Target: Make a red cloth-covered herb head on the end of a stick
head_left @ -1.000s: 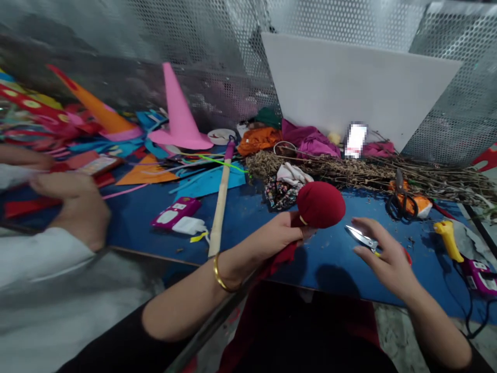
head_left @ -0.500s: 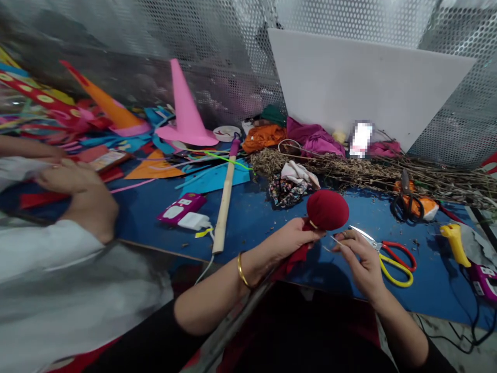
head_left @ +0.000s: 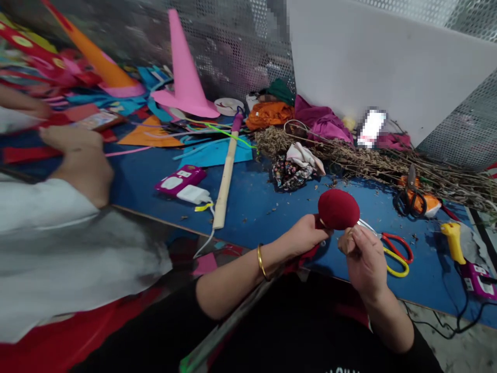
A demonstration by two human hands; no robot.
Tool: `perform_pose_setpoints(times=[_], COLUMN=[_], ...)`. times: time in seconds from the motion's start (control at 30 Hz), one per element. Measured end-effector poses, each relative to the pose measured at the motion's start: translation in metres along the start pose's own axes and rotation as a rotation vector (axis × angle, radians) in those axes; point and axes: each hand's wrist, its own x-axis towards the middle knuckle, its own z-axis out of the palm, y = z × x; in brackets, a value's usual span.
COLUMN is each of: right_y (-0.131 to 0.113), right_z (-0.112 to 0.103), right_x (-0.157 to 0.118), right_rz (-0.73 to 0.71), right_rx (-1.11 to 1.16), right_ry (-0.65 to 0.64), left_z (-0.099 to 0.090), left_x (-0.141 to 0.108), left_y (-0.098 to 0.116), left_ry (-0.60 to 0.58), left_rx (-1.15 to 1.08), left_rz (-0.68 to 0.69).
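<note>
My left hand (head_left: pixel 305 237) is closed round the gathered neck of a round, dark red cloth-covered ball (head_left: pixel 338 209), above the table's front edge. A pale band shows at the neck, and loose red cloth (head_left: pixel 311 255) hangs under my fingers. My right hand (head_left: pixel 365 259) is pinched shut just below the ball's right side. Half a second ago a thin pale strand stuck out of these fingertips; they now cover it. Scissors (head_left: pixel 389 237) with one red and one yellow handle lie behind my right hand, partly hidden by it.
Dry stems (head_left: pixel 341 145) lie along the back below a white board (head_left: pixel 368 67). A bamboo stick (head_left: pixel 226 186) and a purple device (head_left: pixel 180 180) are to the left, dark scissors (head_left: pixel 411 199) and a yellow glue gun (head_left: pixel 453 243) to the right. A co-worker's hand (head_left: pixel 83 160) is at far left.
My right hand has come up closer to the red ball, its fingertips now pinched together under it. The left hand keeps its hold. The view has tilted down.
</note>
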Motion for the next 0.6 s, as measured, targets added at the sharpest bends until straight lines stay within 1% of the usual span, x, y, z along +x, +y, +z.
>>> perform_pose_setpoints(times=[0.1,0.2,0.3,0.4,0.43,0.5,0.53,0.6], right_y=[-0.005,-0.008,-0.007,-0.001,0.000,-0.001,-0.003,-0.014], right_z=[-0.001,0.000,-0.001,-0.005,-0.006,-0.009,-0.009,-0.007], right_x=[-0.010,-0.016,-0.020,-0.022,-0.023,-0.021,-0.019,-0.012], right_rz=[0.019,0.030,0.022,0.006,-0.006,-0.042,-0.073,-0.176], right_rx=[-0.078,-0.104,-0.125,-0.164,-0.190,-0.287,-0.357,-0.507], right_ry=[0.040,0.067,0.078,0.064,0.044,-0.052,-0.135,-0.343], left_z=[0.003,0.004,0.005,0.004,0.003,0.002,0.001,-0.001], left_x=[-0.003,-0.004,-0.004,-0.003,-0.003,-0.003,-0.002,-0.002], left_y=[-0.003,-0.006,-0.010,-0.014,-0.014,-0.015,-0.015,-0.016], left_ry=[-0.010,-0.007,-0.020,-0.020,-0.007,0.032,0.045,0.047], left_rx=[0.009,-0.005,-0.034,-0.017,0.001,0.065,0.110,0.208], left_rz=[0.011,0.031,0.046,0.039,0.041,0.052,0.057,0.065])
